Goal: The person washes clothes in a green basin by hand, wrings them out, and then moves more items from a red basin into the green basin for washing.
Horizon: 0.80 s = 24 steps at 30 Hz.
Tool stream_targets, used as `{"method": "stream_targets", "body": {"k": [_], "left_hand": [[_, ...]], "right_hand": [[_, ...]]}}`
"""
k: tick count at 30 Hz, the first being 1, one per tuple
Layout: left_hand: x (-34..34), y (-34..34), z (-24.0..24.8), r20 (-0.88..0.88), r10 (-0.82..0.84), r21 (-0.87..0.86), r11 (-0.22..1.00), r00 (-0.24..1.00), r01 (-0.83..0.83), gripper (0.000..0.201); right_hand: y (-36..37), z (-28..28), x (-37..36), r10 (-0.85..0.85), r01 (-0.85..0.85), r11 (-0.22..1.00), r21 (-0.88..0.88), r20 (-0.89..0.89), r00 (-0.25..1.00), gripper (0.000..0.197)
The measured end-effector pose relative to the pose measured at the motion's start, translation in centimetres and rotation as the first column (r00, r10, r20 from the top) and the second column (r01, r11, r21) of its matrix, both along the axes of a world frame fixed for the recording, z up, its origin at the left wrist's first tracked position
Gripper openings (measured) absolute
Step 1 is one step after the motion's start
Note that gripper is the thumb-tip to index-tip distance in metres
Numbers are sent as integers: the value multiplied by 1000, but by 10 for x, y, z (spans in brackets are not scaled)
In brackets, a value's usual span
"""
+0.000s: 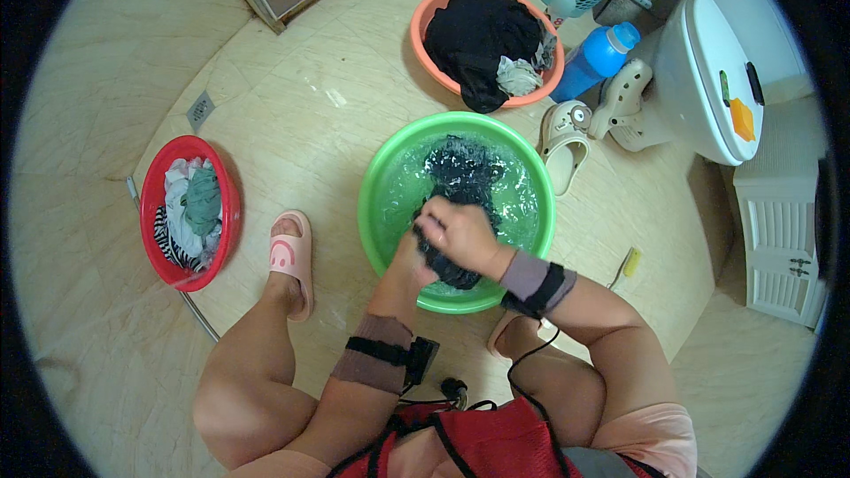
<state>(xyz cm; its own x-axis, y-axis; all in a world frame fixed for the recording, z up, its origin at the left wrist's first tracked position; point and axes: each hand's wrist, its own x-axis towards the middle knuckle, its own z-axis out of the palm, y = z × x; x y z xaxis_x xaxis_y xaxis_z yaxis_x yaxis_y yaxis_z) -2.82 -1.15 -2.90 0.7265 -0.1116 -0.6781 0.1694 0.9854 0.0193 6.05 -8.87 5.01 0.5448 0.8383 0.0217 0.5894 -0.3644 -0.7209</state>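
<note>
Leaning over a round, bright green plastic basin (365, 217) of glinting water (522, 221), a person has both bare hands together on a dark, soaked cloth (460, 173). The cloth lies inside the basin, stretching from its far side to its near side beneath the hands. The right hand (465, 232) is uppermost, its blurred fingers curled and pressed together on the fabric; the left hand (410, 258) meets it over the basin's near left part, though its fingers are largely hidden and their hold cannot be told. Beyond the basin, an oval orange plastic tub (418, 44) carries a heap of black fabric (478, 35) and a pale grey cloth (518, 77). Well to the basin's left, an oval red plastic tub (232, 212) holds white, green and striped laundry (202, 199). Just beside the basin's far right rim rests a cream perforated clog (564, 137), with a blue plastic bottle (591, 66) farther off. A pink open-toed slipper (288, 257) stands near the basin's left side, on the wearer's foot.
</note>
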Motion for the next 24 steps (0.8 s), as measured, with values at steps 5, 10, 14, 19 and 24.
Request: {"method": "stream_targets", "body": {"k": [5,10,14,19,24], "left_hand": [[18,22,37,22,-145,228,964,989,136,42],[9,41,43,-668,-93,726,-300,738,619,76],[-3,24,24,-739,-268,658,-488,619,574,90],[2,14,13,-838,-461,527,-549,291,649,84],[-6,13,15,-845,-379,531,-517,377,672,70]], "right_hand": [[-35,-33,63,-251,312,912,-265,242,937,20],[-51,-29,62,-279,364,781,-507,238,930,36],[-52,-33,36,142,4,706,-708,147,979,69],[-46,-62,40,286,-133,455,-880,3,958,51],[-43,-46,61,52,-120,714,-689,-119,992,42]]}}
